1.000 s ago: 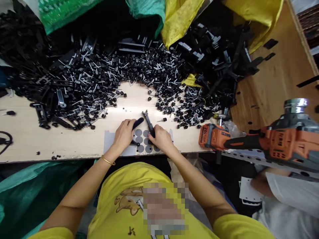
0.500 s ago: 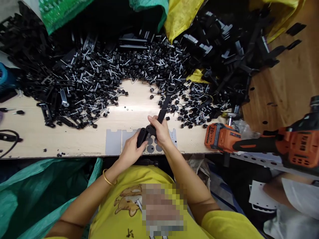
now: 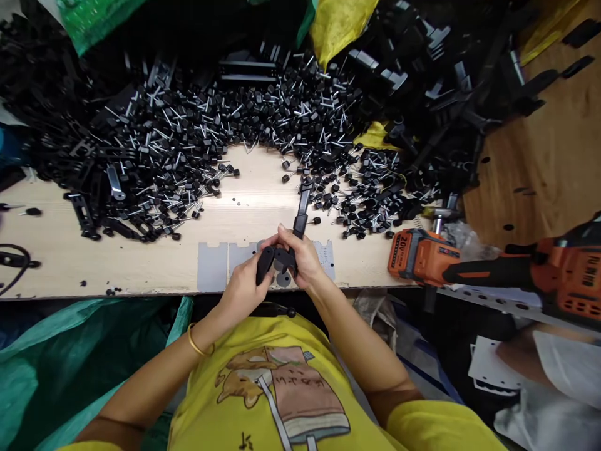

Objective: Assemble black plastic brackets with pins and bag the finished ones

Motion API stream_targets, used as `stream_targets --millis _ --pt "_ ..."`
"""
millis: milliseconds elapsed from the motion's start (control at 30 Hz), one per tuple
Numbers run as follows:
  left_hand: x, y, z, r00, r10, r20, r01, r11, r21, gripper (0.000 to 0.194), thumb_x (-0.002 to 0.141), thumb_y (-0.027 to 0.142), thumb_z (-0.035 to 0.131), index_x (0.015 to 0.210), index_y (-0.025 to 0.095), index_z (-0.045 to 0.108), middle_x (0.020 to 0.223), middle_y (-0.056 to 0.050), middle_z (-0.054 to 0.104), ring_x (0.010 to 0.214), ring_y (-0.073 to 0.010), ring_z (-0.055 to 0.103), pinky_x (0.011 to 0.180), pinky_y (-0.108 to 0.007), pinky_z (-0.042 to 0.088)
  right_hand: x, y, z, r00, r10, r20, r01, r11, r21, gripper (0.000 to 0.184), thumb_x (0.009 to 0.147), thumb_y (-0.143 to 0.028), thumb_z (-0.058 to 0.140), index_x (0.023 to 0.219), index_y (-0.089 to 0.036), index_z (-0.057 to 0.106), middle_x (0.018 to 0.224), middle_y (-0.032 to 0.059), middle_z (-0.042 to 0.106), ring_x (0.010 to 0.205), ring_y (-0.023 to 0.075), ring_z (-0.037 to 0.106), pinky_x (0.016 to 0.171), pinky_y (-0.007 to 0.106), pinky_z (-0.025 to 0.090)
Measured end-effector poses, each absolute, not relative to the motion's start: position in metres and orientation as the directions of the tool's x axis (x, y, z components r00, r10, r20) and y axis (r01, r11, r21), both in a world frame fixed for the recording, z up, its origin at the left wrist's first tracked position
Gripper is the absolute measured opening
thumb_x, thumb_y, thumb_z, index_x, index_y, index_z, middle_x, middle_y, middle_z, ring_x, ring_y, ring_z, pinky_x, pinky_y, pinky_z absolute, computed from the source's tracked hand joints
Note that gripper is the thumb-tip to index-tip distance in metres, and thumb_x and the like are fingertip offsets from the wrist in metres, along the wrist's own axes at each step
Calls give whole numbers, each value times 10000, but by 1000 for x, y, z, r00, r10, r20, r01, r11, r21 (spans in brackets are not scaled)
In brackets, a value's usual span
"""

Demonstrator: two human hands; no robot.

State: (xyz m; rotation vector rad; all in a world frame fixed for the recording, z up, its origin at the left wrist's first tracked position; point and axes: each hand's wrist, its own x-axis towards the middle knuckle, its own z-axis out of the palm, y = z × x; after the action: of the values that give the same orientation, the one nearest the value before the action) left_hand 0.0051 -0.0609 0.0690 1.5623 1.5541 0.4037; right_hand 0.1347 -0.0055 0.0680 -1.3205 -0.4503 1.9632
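Note:
My left hand [image 3: 240, 283] is closed around a short black rounded plastic piece [image 3: 265, 264] at the table's front edge. In my right hand [image 3: 306, 262] is a long black bracket arm [image 3: 301, 216], its narrow end pointing away from me. The bracket's wide hinge end [image 3: 283, 258] faces the short piece, and the two lie close together. Whether they are joined I cannot tell. Beneath my hands lies a flat grey plate [image 3: 213, 268] with round discs [image 3: 283, 279], partly covered by the fingers.
Black-headed screws [image 3: 188, 138] are heaped across the table [image 3: 253, 216]. An orange cordless drill [image 3: 422, 254] lies at the front right. Black bracket parts [image 3: 84, 213] pile up on the left. Beyond the drill, part of another person [image 3: 530, 360] shows.
The long bracket has turned more upright and drawn nearer to me, and its hinge end has rotated toward the short piece. Fingers of my right hand now reach over toward the left.

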Motion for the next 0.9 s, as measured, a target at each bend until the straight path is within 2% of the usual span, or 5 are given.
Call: stream_targets --millis 300,500,667,800,900 --pt "7 -69 70 177 939 -295 620 126 775 310 832 219 509 1133 148 530 920 -76 685 814 -205 660 728 -290 514 134 -11 74 -201 736 -647 -323 -673 -665 352 623 -491 721 558 -162 613 536 -3 586 485 96 518 476 216 432" --pt "6 -82 75 269 919 -287 640 53 767 307 861 202 455 1156 128 495 922 -115 674 813 -234 665 712 -330 525 131 -25 71 -268 668 -694 -285 -743 -605 336 611 -457 712 528 -169 559 522 -8 556 474 100 491 459 229 396" --pt "12 -83 87 326 883 -338 673 34 739 325 804 126 457 1128 121 479 975 -135 661 860 -262 660 719 -365 537 127 -46 77 32 811 -584 -470 -504 -725 311 687 -411 651 535 -184 504 563 -23 533 519 85 453 526 227 398" --pt "16 -76 92 387 858 -338 708 -41 705 324 844 157 427 1165 121 443 963 -133 654 820 -251 666 690 -365 546 135 -39 78 -145 816 -559 -422 -562 -711 298 695 -366 644 512 -184 495 564 -6 530 550 106 480 548 248 406" --pt "17 -71 93 377 854 -358 762 -67 644 373 829 139 433 1201 109 415 986 -152 650 809 -259 671 679 -372 549 134 -36 73 -73 830 -553 -436 -526 -731 300 707 -368 614 505 -196 472 546 -9 500 569 123 499 561 259 422"
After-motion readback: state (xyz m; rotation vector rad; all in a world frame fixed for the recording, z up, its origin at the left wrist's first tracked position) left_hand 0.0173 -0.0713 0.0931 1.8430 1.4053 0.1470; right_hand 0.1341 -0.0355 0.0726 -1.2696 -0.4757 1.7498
